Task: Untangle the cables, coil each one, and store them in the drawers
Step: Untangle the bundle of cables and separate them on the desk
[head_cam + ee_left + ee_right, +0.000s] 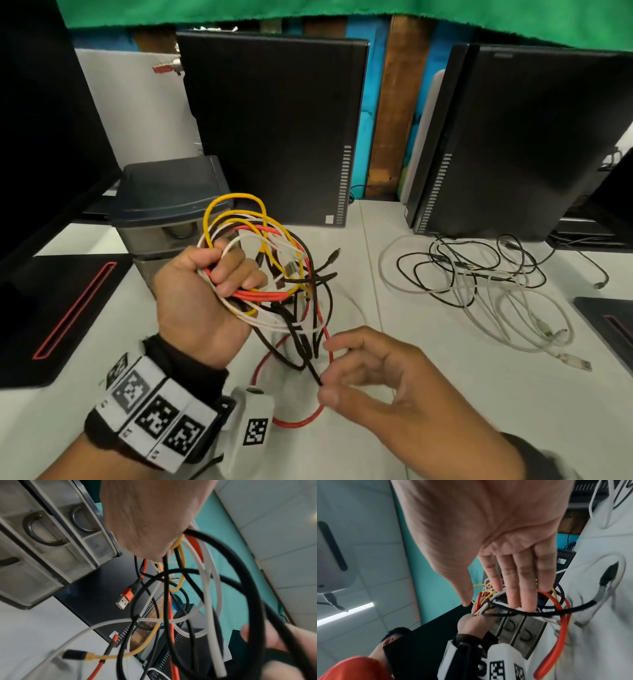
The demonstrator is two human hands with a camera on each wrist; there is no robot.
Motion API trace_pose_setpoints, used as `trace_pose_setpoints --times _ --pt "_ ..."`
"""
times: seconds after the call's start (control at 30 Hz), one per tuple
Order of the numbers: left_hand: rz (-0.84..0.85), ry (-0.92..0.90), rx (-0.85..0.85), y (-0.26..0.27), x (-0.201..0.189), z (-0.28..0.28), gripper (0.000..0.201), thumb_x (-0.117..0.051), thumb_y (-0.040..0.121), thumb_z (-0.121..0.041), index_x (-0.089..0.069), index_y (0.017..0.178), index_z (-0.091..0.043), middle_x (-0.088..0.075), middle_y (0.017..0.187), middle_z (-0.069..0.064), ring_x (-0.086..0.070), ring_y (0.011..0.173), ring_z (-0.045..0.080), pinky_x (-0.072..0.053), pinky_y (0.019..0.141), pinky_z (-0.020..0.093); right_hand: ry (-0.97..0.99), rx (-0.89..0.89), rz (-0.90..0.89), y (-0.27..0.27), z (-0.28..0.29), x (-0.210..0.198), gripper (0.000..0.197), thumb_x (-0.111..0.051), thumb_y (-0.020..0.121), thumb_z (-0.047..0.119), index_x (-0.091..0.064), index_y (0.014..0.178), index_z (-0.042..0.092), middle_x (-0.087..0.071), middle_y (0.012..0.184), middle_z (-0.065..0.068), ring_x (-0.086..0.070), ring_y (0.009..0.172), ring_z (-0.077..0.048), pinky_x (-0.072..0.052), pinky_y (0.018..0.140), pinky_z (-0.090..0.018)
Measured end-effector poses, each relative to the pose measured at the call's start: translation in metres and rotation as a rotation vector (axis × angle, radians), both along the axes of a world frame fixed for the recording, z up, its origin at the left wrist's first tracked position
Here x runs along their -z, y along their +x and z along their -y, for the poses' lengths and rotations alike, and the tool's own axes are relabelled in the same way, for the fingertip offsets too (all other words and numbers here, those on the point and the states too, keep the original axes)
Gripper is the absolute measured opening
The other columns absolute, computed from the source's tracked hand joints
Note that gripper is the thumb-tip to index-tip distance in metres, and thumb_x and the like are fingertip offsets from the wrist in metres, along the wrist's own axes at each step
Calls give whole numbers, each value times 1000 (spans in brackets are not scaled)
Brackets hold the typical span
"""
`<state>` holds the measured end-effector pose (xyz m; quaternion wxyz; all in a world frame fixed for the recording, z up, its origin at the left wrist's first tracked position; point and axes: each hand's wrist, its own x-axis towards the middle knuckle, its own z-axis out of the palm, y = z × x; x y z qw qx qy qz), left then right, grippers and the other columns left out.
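My left hand is raised above the white table and grips a tangled bundle of cables in yellow, white, red and black. From the bundle a black cable hangs down, and a red cable loops onto the table. Just below it, my right hand has straight, spread fingers, and its thumb tip touches the black cable's end. In the right wrist view the fingertips lie against the black cable. The grey drawer unit stands behind my left hand, all drawers closed.
A second loose pile of black and white cables lies at the right of the table. Two black computer towers stand at the back. Black pads with red stripes lie at the left and at the far right.
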<state>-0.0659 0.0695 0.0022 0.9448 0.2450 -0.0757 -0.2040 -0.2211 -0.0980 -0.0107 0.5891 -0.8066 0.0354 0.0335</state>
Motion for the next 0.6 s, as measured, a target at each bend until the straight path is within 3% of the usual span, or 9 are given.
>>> trace_pose_setpoints --times 0.07,0.13,0.23,0.33,0.47,0.53,0.6 --pt "9 -13 6 -3 0 0 7 -40 73 -18 -43 68 -21 -29 43 -10 -27 35 6 -31 47 18 -17 7 15 0 -5 4 34 -82 76 44 -67 106 43 -71 97 13 -67 86 -2 -52 83 -21" --pt "21 -26 13 -4 -1 0 5 -41 72 -20 -43 68 -21 -29 41 -10 -28 34 6 -31 46 18 -103 -15 29 -1 -6 9 28 -81 77 43 -68 102 43 -68 88 15 -62 77 -1 -49 73 -18" --pt "50 -40 20 -4 -4 -3 7 -42 72 -23 -46 66 -20 -29 41 -10 -28 34 7 -30 47 17 -243 -54 51 -3 -8 7 12 -70 86 46 -71 89 35 -62 82 10 -57 76 -1 -47 73 -21" --pt "68 -48 9 3 -8 -13 15 -41 74 -23 -47 61 -19 -24 43 -9 -23 37 8 -29 49 17 -204 -74 44 -4 -2 1 24 -63 91 48 -70 78 30 -64 76 4 -57 69 -1 -46 69 -18" --pt "78 -92 -20 8 -16 -23 9 -45 72 -24 -45 64 -18 -29 42 -9 -27 36 7 -28 48 18 -33 25 112 -7 3 -9 42 -63 88 57 -75 84 17 -45 54 7 -42 56 -7 -38 58 -21" --pt "108 -36 -58 0 -20 -20 10 -45 68 -28 -41 65 -20 -23 42 -10 -24 34 7 -24 47 18 -42 90 166 -10 -3 -9 47 -66 83 61 -74 72 15 -39 48 7 -37 52 -8 -32 55 -20" --pt "125 -3 -68 -10 -22 -13 12 -44 67 -30 -39 63 -20 -15 44 -9 -17 36 8 -20 47 20 -106 122 253 -14 -13 -6 42 -66 76 61 -69 56 24 -39 42 8 -37 45 -6 -33 53 -19"
